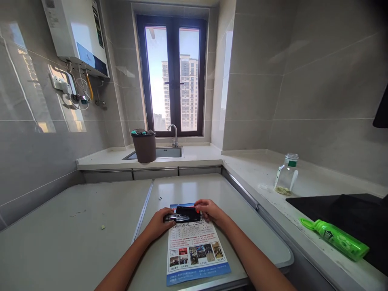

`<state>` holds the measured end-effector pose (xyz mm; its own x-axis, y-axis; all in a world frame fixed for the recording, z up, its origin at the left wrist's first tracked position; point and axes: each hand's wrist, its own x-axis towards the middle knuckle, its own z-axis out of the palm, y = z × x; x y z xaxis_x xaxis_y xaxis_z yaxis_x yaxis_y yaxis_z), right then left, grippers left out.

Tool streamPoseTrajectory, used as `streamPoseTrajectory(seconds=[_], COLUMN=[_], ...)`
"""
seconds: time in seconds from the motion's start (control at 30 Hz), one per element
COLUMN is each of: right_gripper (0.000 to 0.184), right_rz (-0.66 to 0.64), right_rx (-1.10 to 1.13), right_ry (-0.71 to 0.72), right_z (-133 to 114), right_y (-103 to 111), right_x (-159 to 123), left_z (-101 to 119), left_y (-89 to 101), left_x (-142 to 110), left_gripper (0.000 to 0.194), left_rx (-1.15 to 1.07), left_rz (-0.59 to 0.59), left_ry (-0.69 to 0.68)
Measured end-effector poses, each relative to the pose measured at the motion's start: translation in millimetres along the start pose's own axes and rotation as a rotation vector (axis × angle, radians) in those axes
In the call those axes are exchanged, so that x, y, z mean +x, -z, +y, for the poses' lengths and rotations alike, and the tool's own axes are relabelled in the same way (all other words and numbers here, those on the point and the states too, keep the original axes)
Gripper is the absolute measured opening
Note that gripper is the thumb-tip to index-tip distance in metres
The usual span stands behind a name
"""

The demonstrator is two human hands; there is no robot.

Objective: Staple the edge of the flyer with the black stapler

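A flat black case (191, 211) sits over the upper part of a printed leaflet (194, 238) on the folding table. Several silver pens (179, 218) lie across the front of the case, their left ends within the fingers of my left hand (160, 223), which is closed around them at the case's left end. At the opposite end, my right hand (212, 211) is closed, pinching the case's right edge. Something small and red (198, 210) shows by its fingertips; I cannot make out what it is.
Small scraps (103, 227) dot the left half of the table (75, 250). On the right counter (248, 169) stand a glass jar (286, 176) and, lying down, a green bottle (341, 239) beside a black cooktop (339, 206). A brown bin (144, 147) stands by the sink (169, 152).
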<state>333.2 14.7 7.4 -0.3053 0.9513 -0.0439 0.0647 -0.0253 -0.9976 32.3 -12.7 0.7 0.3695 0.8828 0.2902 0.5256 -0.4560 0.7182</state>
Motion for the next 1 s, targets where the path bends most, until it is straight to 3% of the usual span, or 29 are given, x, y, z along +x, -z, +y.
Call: streamPoseTrajectory(seconds=[0.1,0.17,0.3,0.5,0.7,0.87,1.0], right_gripper=[0.042,0.042,0.046,0.03,0.027,0.037,0.057], right_rz=[0.095,0.081,0.037,0.049,0.053,-0.005,-0.046], right_rx=[-0.267,-0.465,-0.686,-0.673,-0.579,-0.632,-0.705], right_ry=[0.232,0.362,0.464,0.543,0.664,0.605,0.692], right_z=[-3,-3,2,0,-13,-17,-16], right_y=[-4,-8,-21,-27,-31,-39,-41], right_x=[-2,-3,-7,-9,-20,-33,-33], left_z=[-4,-6,-10,-13,5,10,-1], left_y=[-0.4,-0.8,-1.4,-0.8,5.0,6.3,3.6], left_x=[2,3,3,2,3,3,6], left_gripper=[0.023,0.021,0.014,0.015,0.025,0.03,0.036], left_rx=[-0.024,-0.037,-0.037,-0.067,-0.131,-0.19,-0.33], left_rz=[0.005,0.008,0.023,0.058,0.116,0.131,0.123], left_ry=[-0.018,-0.027,-0.023,-0.045,-0.042,0.019,0.045])
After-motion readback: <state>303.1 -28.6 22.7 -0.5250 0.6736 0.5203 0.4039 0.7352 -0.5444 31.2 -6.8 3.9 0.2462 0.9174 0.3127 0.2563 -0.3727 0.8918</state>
